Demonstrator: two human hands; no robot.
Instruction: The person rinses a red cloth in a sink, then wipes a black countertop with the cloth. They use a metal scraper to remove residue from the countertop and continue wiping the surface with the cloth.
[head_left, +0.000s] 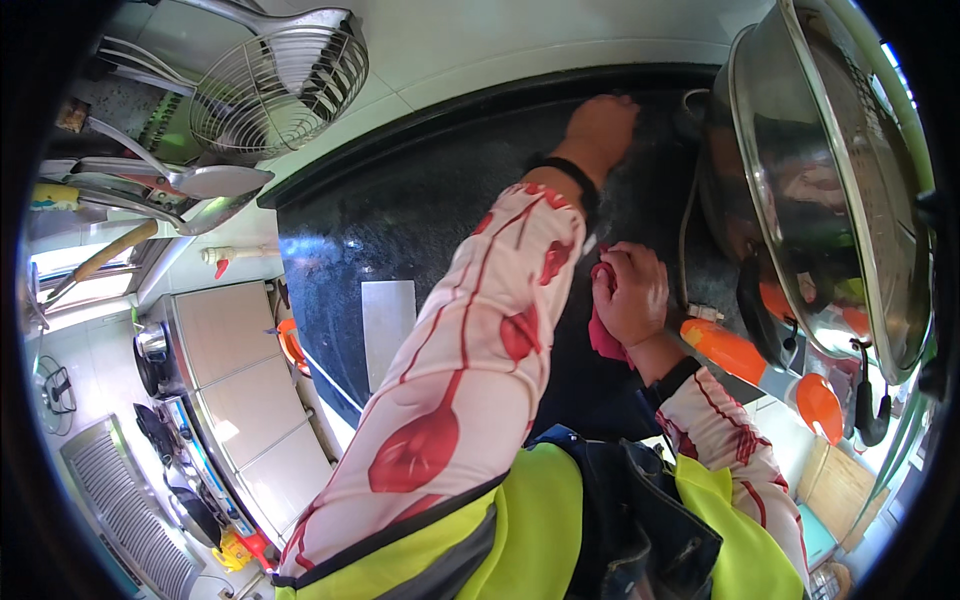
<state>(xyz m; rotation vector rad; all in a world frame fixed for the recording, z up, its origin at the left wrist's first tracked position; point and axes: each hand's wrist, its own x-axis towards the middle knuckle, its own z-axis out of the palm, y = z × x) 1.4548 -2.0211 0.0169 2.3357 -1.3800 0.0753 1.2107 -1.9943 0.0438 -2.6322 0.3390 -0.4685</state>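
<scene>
In the head view, my right hand (636, 294) is closed around a red cloth (609, 341) on the black countertop (480, 195). The cloth bunches under the thumb and hangs out below the palm. Farther forward, my left hand (604, 127) rests on the counter close to its raised back edge. Its fingers curl down and away from me, so whatever may be under them is hidden. My left arm, in a white sleeve with a red pattern (480, 330), stretches across the middle of the counter.
At right stands a large steel pan (795, 172) with black handles. Beside it lie a grey cable with a plug (705, 311) and an orange object (724, 351). A pale rectangle (388, 330) shows on the counter at left. A wire strainer (281, 90) and ladles hang at upper left.
</scene>
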